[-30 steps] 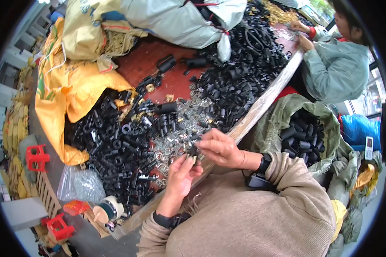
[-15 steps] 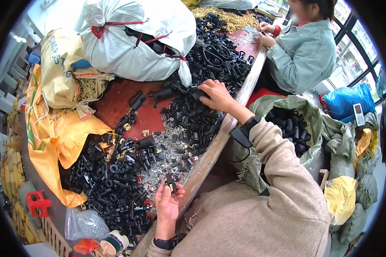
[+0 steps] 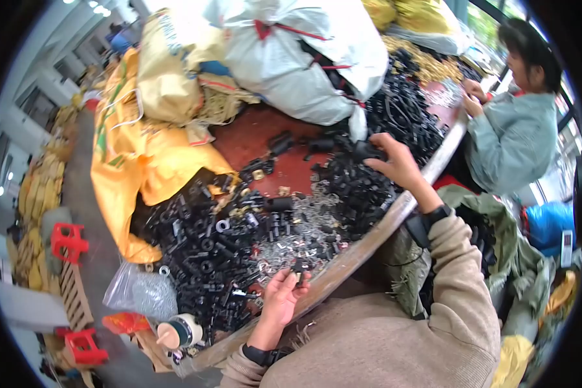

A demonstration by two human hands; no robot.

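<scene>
At six o'clock of my view, the left hand (image 3: 281, 299) is pinching a small dark part (image 3: 299, 266) between thumb and fingers, just above the near edge of the counter (image 3: 294, 176). The right hand (image 3: 404, 167) reaches to two o'clock; its fingers are spread around a black tube (image 3: 366, 152), and from my place I cannot tell if they press on it. Close to the centre I see a heap of silvery clips (image 3: 310, 223), and at eight o'clock a pile of black parts (image 3: 200, 239). A white sack (image 3: 284, 71) sits at twelve o'clock, an orange sack (image 3: 119, 168) at nine. Toward three o'clock stands a green sack (image 3: 517, 226), and above it a co-worker (image 3: 507, 142) in a pale jacket has both hands close together over the counter.
</scene>
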